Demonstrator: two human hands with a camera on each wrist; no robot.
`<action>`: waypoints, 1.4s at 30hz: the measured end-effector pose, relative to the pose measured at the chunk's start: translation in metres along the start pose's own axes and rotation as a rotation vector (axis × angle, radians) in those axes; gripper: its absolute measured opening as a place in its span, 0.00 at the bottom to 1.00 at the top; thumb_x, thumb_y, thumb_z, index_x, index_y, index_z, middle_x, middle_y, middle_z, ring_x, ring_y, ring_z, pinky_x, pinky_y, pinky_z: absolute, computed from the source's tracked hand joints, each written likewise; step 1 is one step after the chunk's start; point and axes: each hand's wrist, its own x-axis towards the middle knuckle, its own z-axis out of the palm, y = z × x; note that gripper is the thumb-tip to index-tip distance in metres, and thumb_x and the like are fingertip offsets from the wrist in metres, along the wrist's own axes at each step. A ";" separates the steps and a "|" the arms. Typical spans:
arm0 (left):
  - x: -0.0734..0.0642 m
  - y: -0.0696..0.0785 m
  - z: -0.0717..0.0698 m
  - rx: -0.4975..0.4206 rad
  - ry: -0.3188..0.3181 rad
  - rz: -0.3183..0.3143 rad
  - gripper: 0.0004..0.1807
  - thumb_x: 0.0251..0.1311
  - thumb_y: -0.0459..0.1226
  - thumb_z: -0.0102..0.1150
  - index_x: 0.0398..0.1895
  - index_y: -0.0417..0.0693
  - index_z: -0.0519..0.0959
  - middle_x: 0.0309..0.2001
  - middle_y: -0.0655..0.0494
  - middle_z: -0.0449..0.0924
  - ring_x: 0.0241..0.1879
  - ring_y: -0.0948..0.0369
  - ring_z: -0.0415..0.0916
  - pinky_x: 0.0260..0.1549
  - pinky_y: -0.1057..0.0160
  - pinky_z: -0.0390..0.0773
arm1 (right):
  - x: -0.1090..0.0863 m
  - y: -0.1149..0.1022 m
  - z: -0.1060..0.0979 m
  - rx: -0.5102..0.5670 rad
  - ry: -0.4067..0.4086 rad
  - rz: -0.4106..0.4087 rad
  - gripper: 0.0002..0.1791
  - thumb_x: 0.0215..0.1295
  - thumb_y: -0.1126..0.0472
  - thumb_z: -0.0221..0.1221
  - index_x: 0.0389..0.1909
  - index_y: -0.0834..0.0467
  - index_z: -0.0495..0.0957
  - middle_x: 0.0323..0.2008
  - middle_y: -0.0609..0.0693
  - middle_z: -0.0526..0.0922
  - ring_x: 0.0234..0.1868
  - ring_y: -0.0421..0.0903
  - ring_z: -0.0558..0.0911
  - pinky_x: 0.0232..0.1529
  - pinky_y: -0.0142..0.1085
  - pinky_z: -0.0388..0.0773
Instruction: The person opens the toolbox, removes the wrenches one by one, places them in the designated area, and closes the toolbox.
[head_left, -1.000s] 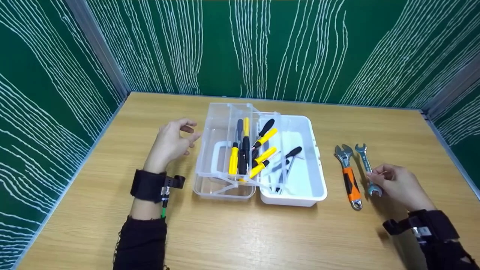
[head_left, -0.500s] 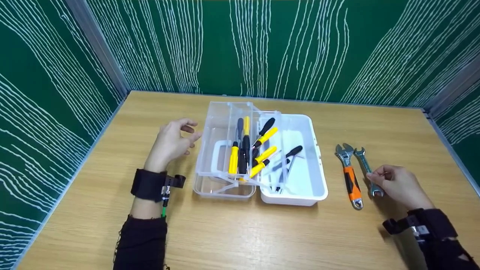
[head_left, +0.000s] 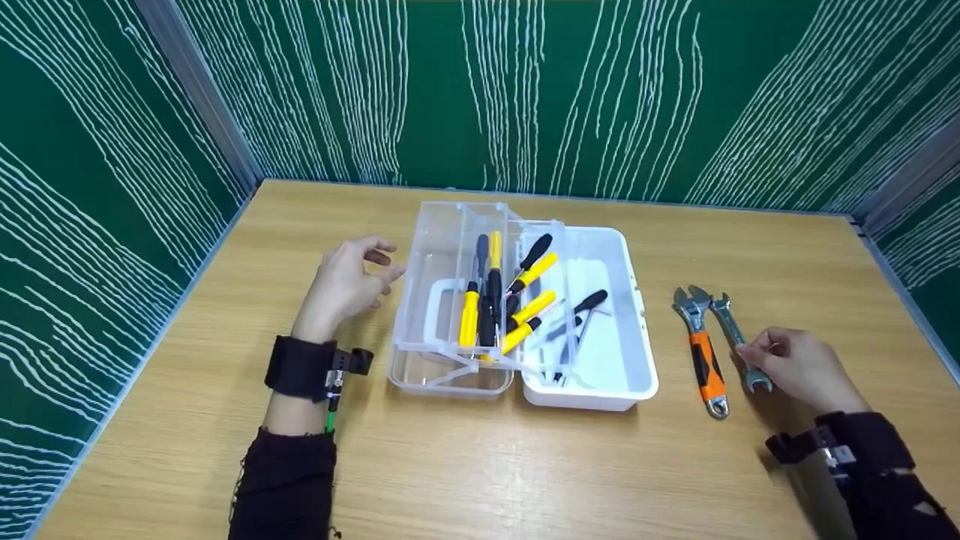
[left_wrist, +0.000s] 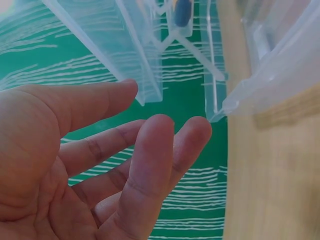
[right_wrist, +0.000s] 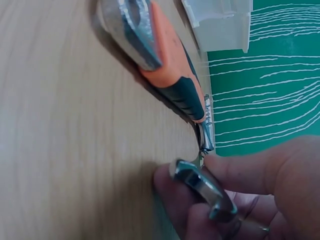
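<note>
My right hand (head_left: 799,364) pinches a small silver open-end wrench (head_left: 733,330) near its lower end, low over the table. In the right wrist view the wrench's near jaw (right_wrist: 202,187) shows between thumb and fingers. Just left of it lies an adjustable wrench (head_left: 702,352) with an orange and black handle; the two wrench heads are close together. My left hand (head_left: 345,281) hovers beside the clear lid side of an open toolbox (head_left: 431,375), fingers loosely bent around nothing. In the left wrist view its fingertips sit near the clear plastic (left_wrist: 145,65).
The toolbox's white base (head_left: 615,315) holds several yellow and black screwdrivers (head_left: 534,307), some lying in its raised clear tray. A white carry handle (head_left: 439,311) shows through the lid. Green panels (head_left: 585,97) with white wavy lines stand behind and beside the wooden table (head_left: 450,465).
The small wrench's upper end has swung slightly left, up against the adjustable wrench's head, with my right hand still pinching it. The left hand keeps its place.
</note>
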 end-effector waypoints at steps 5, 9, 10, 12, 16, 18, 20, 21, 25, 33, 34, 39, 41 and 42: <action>0.001 0.000 0.001 -0.013 -0.006 -0.012 0.22 0.76 0.42 0.64 0.69 0.50 0.79 0.60 0.47 0.84 0.44 0.47 0.89 0.38 0.52 0.92 | 0.002 -0.003 0.002 -0.006 0.003 0.037 0.17 0.79 0.51 0.57 0.38 0.62 0.77 0.32 0.52 0.77 0.32 0.50 0.72 0.29 0.36 0.67; 0.002 -0.001 0.002 -0.017 -0.010 -0.016 0.22 0.77 0.42 0.64 0.69 0.50 0.79 0.61 0.47 0.83 0.43 0.50 0.88 0.39 0.51 0.92 | 0.003 -0.002 0.004 -0.015 0.017 0.033 0.17 0.79 0.50 0.58 0.36 0.61 0.78 0.30 0.51 0.76 0.31 0.49 0.72 0.29 0.36 0.66; 0.002 -0.001 0.002 -0.018 -0.012 -0.019 0.22 0.77 0.42 0.64 0.70 0.50 0.79 0.61 0.48 0.83 0.42 0.51 0.88 0.40 0.51 0.92 | 0.003 -0.002 0.005 -0.018 0.019 0.028 0.17 0.79 0.50 0.58 0.35 0.61 0.78 0.29 0.50 0.76 0.31 0.49 0.72 0.28 0.36 0.66; 0.002 -0.001 0.002 -0.020 -0.018 -0.025 0.22 0.77 0.42 0.63 0.70 0.50 0.79 0.61 0.47 0.83 0.42 0.52 0.88 0.41 0.51 0.92 | 0.004 -0.001 0.005 -0.027 0.020 0.018 0.18 0.79 0.50 0.58 0.34 0.60 0.78 0.28 0.50 0.76 0.30 0.48 0.72 0.28 0.36 0.66; 0.003 -0.001 0.002 -0.021 -0.028 -0.038 0.22 0.77 0.42 0.63 0.70 0.50 0.78 0.62 0.47 0.83 0.45 0.48 0.88 0.41 0.52 0.92 | 0.005 0.001 0.006 -0.041 0.007 0.006 0.18 0.80 0.50 0.57 0.34 0.60 0.76 0.27 0.49 0.74 0.28 0.48 0.71 0.27 0.36 0.65; 0.003 -0.001 0.003 -0.017 -0.031 -0.037 0.23 0.77 0.42 0.64 0.70 0.50 0.78 0.62 0.47 0.83 0.47 0.46 0.88 0.40 0.53 0.92 | 0.006 0.002 0.006 -0.046 0.004 0.004 0.18 0.80 0.51 0.56 0.34 0.60 0.75 0.26 0.49 0.74 0.28 0.48 0.71 0.27 0.36 0.64; 0.003 -0.001 0.003 -0.005 -0.031 -0.027 0.23 0.76 0.42 0.64 0.70 0.49 0.78 0.62 0.46 0.83 0.46 0.46 0.89 0.37 0.57 0.91 | 0.006 0.002 0.006 -0.050 0.006 0.002 0.18 0.80 0.51 0.57 0.34 0.60 0.75 0.26 0.49 0.73 0.28 0.48 0.71 0.27 0.36 0.63; 0.003 -0.001 0.003 0.000 -0.030 -0.020 0.23 0.76 0.42 0.64 0.70 0.49 0.78 0.62 0.46 0.83 0.46 0.46 0.89 0.35 0.59 0.91 | 0.006 0.001 0.006 -0.053 0.009 0.003 0.17 0.80 0.51 0.57 0.33 0.60 0.75 0.26 0.49 0.73 0.28 0.48 0.71 0.27 0.36 0.63; 0.002 -0.002 0.004 0.016 -0.024 0.001 0.22 0.76 0.41 0.63 0.70 0.48 0.79 0.61 0.45 0.84 0.44 0.46 0.89 0.29 0.65 0.87 | 0.006 0.000 0.007 -0.048 0.007 0.022 0.18 0.80 0.51 0.57 0.33 0.61 0.75 0.26 0.49 0.73 0.28 0.48 0.71 0.27 0.36 0.63; 0.002 -0.002 0.005 0.012 -0.034 -0.004 0.22 0.76 0.40 0.62 0.70 0.48 0.79 0.61 0.45 0.83 0.45 0.46 0.88 0.31 0.64 0.88 | 0.005 -0.005 0.008 -0.061 -0.007 0.050 0.19 0.80 0.51 0.58 0.34 0.63 0.76 0.25 0.50 0.74 0.27 0.48 0.71 0.26 0.36 0.63; 0.002 -0.002 0.005 0.012 -0.035 -0.003 0.22 0.76 0.40 0.62 0.70 0.48 0.79 0.60 0.45 0.84 0.45 0.46 0.88 0.31 0.64 0.88 | 0.005 -0.005 0.008 -0.059 -0.009 0.056 0.19 0.80 0.51 0.58 0.33 0.63 0.76 0.25 0.50 0.74 0.27 0.48 0.71 0.26 0.36 0.63; 0.003 -0.001 0.004 0.014 -0.034 -0.005 0.21 0.77 0.41 0.62 0.70 0.49 0.79 0.60 0.46 0.84 0.43 0.49 0.87 0.32 0.64 0.88 | 0.005 -0.006 0.007 -0.039 -0.020 0.078 0.19 0.80 0.52 0.59 0.34 0.63 0.76 0.26 0.51 0.77 0.28 0.49 0.72 0.27 0.36 0.64; 0.003 -0.001 0.004 0.007 -0.039 -0.013 0.21 0.77 0.41 0.62 0.70 0.49 0.79 0.60 0.47 0.83 0.44 0.49 0.87 0.34 0.62 0.89 | 0.005 -0.006 0.006 -0.025 -0.024 0.091 0.19 0.79 0.51 0.60 0.36 0.64 0.77 0.27 0.52 0.79 0.30 0.50 0.73 0.28 0.36 0.65; 0.003 -0.001 0.004 0.002 -0.042 -0.016 0.22 0.77 0.40 0.62 0.70 0.49 0.79 0.60 0.46 0.83 0.44 0.48 0.87 0.35 0.60 0.90 | 0.004 -0.006 0.004 -0.015 -0.022 0.099 0.19 0.79 0.51 0.60 0.38 0.64 0.78 0.29 0.53 0.81 0.31 0.50 0.74 0.29 0.36 0.67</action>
